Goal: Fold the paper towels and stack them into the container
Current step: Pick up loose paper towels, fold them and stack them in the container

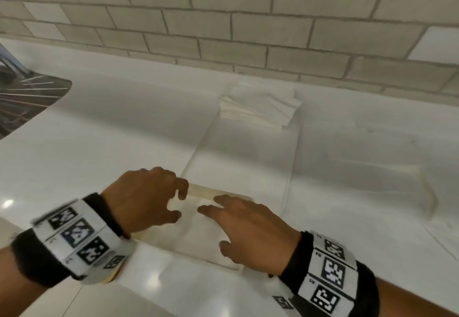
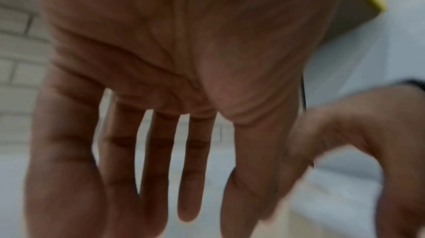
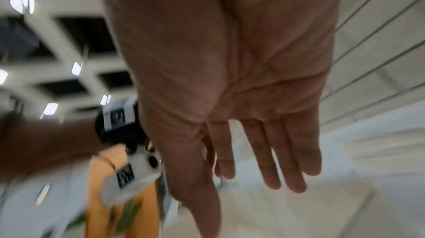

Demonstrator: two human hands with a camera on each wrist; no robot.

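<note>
A white bench (image 1: 99,147) fills the middle of the head view, ending at a grey brick wall (image 1: 223,18) along the top and at a dark patch of floor (image 1: 27,100) in the upper left corner. A clear container (image 1: 248,157) runs up the centre of the frame, its transparent walls faint and hard to trace; a loose stack of folded paper towels (image 1: 258,105) sits at its far end, near the wall. At lower centre a flat paper towel (image 1: 198,237) lies on the bench just in front of the container's near edge. Bare bench lies open to the left of the container, and wide bench to its right.

The left hand (image 1: 146,197) hovers palm down over the towel's upper left part, fingers loosely curled and holding nothing; its wrist view shows them spread apart. The right hand (image 1: 250,229) is held flat over the towel's right side, fingers straight and pointing up-left; whether the fingertips touch the paper is unclear.
</note>
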